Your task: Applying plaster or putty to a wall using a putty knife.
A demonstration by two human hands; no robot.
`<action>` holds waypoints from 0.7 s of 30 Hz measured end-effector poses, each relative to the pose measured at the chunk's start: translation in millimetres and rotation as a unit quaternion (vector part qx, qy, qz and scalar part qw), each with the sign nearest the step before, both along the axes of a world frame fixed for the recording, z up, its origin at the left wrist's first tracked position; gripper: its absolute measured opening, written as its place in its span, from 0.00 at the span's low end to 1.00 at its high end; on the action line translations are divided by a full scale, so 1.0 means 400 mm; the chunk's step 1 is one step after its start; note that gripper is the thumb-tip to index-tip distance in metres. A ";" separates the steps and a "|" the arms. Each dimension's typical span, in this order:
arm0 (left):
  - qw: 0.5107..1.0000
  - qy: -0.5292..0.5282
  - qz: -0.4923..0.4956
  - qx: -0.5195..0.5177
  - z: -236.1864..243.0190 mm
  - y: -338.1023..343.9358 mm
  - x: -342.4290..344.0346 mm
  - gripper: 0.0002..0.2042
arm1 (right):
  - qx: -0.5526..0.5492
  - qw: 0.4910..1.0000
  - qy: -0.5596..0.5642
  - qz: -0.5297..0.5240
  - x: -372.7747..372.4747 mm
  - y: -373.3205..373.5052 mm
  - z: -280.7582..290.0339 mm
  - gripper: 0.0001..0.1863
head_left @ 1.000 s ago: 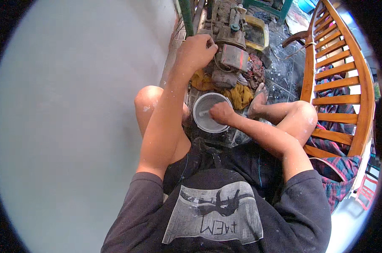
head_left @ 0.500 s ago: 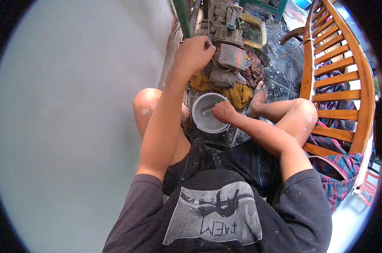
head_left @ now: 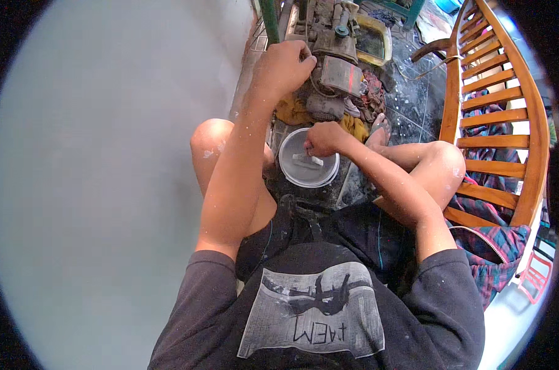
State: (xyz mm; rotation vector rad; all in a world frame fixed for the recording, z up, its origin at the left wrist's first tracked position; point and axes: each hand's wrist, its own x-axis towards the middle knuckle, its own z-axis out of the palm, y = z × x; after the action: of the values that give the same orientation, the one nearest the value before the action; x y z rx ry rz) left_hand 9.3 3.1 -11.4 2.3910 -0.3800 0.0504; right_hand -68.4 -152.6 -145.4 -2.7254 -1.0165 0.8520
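Between my knees stands a round white bucket [head_left: 290,148] with pale greyish liquid in it. My right hand [head_left: 326,139] is closed over its far right side. Under the fingers, inside the bucket, lies a short pale bar-shaped tool [head_left: 307,160], coated whitish; it looks like a brush or small roller head, and its handle is hidden by the hand. My left hand [head_left: 284,69] is raised farther out at the left, fingers curled with thumb toward the forefinger. Anything in it is too hidden to make out.
Beyond the bucket sits a dusty motor-driven machine [head_left: 341,75], with yellow cloth [head_left: 354,127] and a patterned rag [head_left: 373,95] around it. A yellowish basin [head_left: 387,46] stands behind. A grey wall [head_left: 106,154] runs along my left, a slatted wooden bench [head_left: 495,142] along my right.
My right hand has moved up and slightly left over the bucket, and the pale tool has shifted, now lying more crosswise. My left hand has risen slightly in the view, its fingers still curled.
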 end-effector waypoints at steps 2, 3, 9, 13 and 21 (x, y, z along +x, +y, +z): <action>1.000 0.004 0.001 0.001 0.002 0.004 0.001 0.16 | 0.034 0.999 0.011 -0.022 0.016 -0.014 -0.010 0.18; 1.000 -0.009 0.003 0.007 0.001 0.006 0.003 0.16 | 0.032 0.999 0.011 -0.020 0.017 -0.015 -0.001 0.18; 0.999 -0.030 0.013 0.018 0.004 0.006 0.001 0.16 | 0.007 0.999 -0.025 -0.020 0.009 -0.020 0.004 0.18; 0.999 0.004 0.030 0.028 0.025 0.013 -0.010 0.13 | -0.001 0.996 -0.083 -0.034 -0.013 0.002 0.007 0.15; 0.999 -0.004 0.021 0.034 0.017 0.000 -0.003 0.13 | 0.035 0.990 -0.122 0.067 -0.158 -0.009 -0.200 0.07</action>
State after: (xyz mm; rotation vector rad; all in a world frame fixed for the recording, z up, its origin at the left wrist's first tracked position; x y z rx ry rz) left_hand 7.9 3.3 -4.6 2.4663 -0.3394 0.0667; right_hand -131.5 -156.4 -225.5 -2.7754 -1.2625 0.4935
